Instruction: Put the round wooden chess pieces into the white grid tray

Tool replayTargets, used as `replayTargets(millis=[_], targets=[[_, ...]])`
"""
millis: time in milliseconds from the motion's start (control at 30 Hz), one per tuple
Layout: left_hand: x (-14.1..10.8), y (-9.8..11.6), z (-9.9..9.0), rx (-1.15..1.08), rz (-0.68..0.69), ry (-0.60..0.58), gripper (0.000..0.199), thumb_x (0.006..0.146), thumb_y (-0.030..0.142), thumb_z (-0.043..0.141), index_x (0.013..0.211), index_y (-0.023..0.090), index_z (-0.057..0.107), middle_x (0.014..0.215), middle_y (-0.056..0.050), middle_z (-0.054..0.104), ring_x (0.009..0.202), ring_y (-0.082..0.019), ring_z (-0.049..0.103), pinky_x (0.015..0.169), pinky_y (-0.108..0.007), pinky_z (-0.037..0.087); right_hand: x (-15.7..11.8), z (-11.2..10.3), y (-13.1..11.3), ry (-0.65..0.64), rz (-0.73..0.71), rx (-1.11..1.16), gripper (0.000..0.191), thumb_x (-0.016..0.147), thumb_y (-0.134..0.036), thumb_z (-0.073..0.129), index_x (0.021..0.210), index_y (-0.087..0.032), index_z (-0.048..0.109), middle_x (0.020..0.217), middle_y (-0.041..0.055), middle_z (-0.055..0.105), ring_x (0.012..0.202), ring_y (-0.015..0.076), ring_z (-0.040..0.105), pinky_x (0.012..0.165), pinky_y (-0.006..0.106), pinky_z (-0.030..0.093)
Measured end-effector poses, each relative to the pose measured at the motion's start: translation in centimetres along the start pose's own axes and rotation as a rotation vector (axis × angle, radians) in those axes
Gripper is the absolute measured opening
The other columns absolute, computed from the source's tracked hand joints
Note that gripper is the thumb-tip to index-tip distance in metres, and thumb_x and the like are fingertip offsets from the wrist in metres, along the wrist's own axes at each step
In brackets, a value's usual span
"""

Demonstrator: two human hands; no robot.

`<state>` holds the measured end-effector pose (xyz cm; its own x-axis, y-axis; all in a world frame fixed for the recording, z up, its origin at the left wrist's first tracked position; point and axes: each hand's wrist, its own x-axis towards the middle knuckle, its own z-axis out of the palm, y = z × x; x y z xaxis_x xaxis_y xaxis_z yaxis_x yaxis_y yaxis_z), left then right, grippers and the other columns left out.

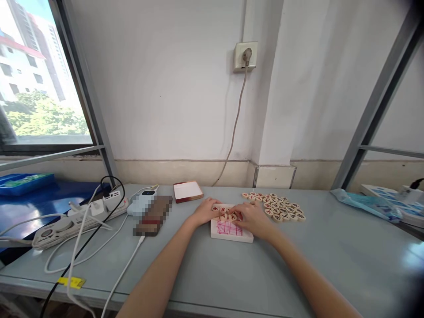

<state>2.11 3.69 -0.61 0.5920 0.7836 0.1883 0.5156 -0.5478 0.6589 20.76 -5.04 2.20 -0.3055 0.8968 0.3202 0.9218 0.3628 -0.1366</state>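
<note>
The left hand [206,211] and the right hand [251,216] rest on a white board [232,236] with red lines. Their fingers touch round wooden chess pieces [225,213] on it; I cannot tell if they grip any. A pile of pieces [274,206] lies just past the right hand.

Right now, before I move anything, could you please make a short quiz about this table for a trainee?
1. Which is nearer to the loose round game pieces: the left hand or the right hand?
2. True or false: the white board with red lines is to the left of the phone.
3. What colour are the marks on the pieces?

Key:
1. The right hand.
2. False; it is to the right of the phone.
3. Red.
</note>
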Motion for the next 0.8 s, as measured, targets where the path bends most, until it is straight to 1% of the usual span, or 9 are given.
replayTargets(millis=[100, 233, 333, 400, 467, 567, 633, 700, 800], targets=[[-0.1, 0.3, -0.1, 0.001, -0.017, 0.007, 0.044, 0.075, 0.046, 0.054, 0.109, 0.018, 0.055, 0.113, -0.006, 0.053, 0.110, -0.021, 0.046, 0.095, -0.029, 0.035, 0.1, 0.3, 0.0, 0.018, -0.004, -0.005, 0.018, 0.079, -0.023, 0.053, 0.095, -0.025, 0.059, 0.074, -0.0026, 0.063, 0.080, 0.0172, 0.055, 0.083, 0.037, 0.030], [-0.2, 0.6, -0.2, 0.007, -0.021, 0.000, 0.041, 0.076, 0.043, 0.054, 0.108, 0.019, 0.056, 0.112, -0.006, 0.053, 0.111, -0.021, 0.046, 0.095, -0.029, 0.035, 0.0, 0.1, 0.0, 0.009, 0.030, 0.078, 0.007, 0.078, -0.027, 0.054, 0.081, -0.023, 0.059, 0.074, -0.0028, 0.064, 0.076, 0.0155, 0.056, 0.083, 0.035, 0.032], [-0.2, 0.5, -0.2, -0.007, -0.003, 0.012, 0.036, 0.077, 0.041, 0.053, 0.106, 0.019, 0.058, 0.110, -0.006, 0.053, 0.110, -0.021, 0.046, 0.094, -0.029, 0.036, 0.1, -0.3, 0.1, -0.032, 0.044, 0.214, 0.014, 0.081, -0.032, 0.051, 0.076, -0.024, 0.061, 0.076, -0.0021, 0.065, 0.074, 0.0153, 0.056, 0.076, 0.032, 0.036], [-0.3, 0.3, -0.1, -0.035, -0.007, 0.043, 0.035, 0.079, 0.040, 0.051, 0.106, 0.020, 0.058, 0.110, -0.006, 0.051, 0.107, -0.020, 0.048, 0.093, -0.028, 0.037, 0.3, -0.5, 0.5, -0.010, 0.037, 0.258, 0.020, 0.083, -0.034, 0.046, 0.078, -0.024, 0.063, 0.075, -0.0015, 0.066, 0.073, 0.0153, 0.056, 0.072, 0.030, 0.038], [-0.2, 0.1, 0.0, -0.053, -0.028, 0.100, 0.034, 0.080, 0.039, 0.049, 0.107, 0.020, 0.059, 0.112, -0.006, 0.048, 0.104, -0.018, 0.050, 0.092, -0.028, 0.038, 0.6, -0.4, 1.4, 0.121, 0.082, 0.187, 0.025, 0.087, -0.034, 0.040, 0.081, -0.023, 0.063, 0.080, 0.0000, 0.066, 0.076, 0.0159, 0.056, 0.076, 0.032, 0.039], [-0.1, -0.1, 0.0, -0.034, -0.058, 0.171, 0.029, 0.082, 0.035, 0.047, 0.101, 0.018, 0.062, 0.111, -0.007, 0.045, 0.099, -0.017, 0.051, 0.090, -0.027, 0.040, 0.7, 0.7, 3.6, 0.340, 0.247, -0.102, 0.029, 0.088, -0.028, 0.034, 0.096, -0.022, 0.061, 0.104, 0.0055, 0.063, 0.095, 0.0213, 0.053, 0.087, 0.042, 0.035], [-0.1, -0.2, 0.0, 0.001, -0.063, 0.188, 0.026, 0.082, 0.033, 0.047, 0.096, 0.018, 0.063, 0.107, -0.006, 0.046, 0.097, -0.017, 0.052, 0.087, -0.027, 0.041, 0.5, 1.8, 5.2, 0.349, 0.318, -0.296, 0.032, 0.088, -0.026, 0.035, 0.110, -0.019, 0.057, 0.122, 0.0106, 0.055, 0.110, 0.0263, 0.046, 0.092, 0.051, 0.030], [0.0, -0.2, 0.0, 0.038, -0.067, 0.201, 0.025, 0.081, 0.033, 0.047, 0.093, 0.018, 0.063, 0.104, -0.006, 0.048, 0.094, -0.017, 0.053, 0.084, -0.027, 0.042, 0.3, 2.8, 6.3, 0.289, 0.329, -0.411, 0.036, 0.087, -0.026, 0.036, 0.118, -0.016, 0.052, 0.134, 0.0136, 0.044, 0.122, 0.0287, 0.036, 0.096, 0.059, 0.021], [-0.1, -0.2, -0.2, 0.086, -0.085, 0.231, 0.022, 0.081, 0.032, 0.048, 0.089, 0.019, 0.064, 0.101, -0.005, 0.051, 0.094, -0.017, 0.053, 0.083, -0.027, 0.041, 0.0, 3.5, 6.8, 0.249, 0.302, -0.422, 0.033, 0.086, -0.026, 0.038, 0.115, -0.018, 0.053, 0.139, 0.0121, 0.039, 0.129, 0.0286, 0.027, 0.099, 0.065, 0.005]])
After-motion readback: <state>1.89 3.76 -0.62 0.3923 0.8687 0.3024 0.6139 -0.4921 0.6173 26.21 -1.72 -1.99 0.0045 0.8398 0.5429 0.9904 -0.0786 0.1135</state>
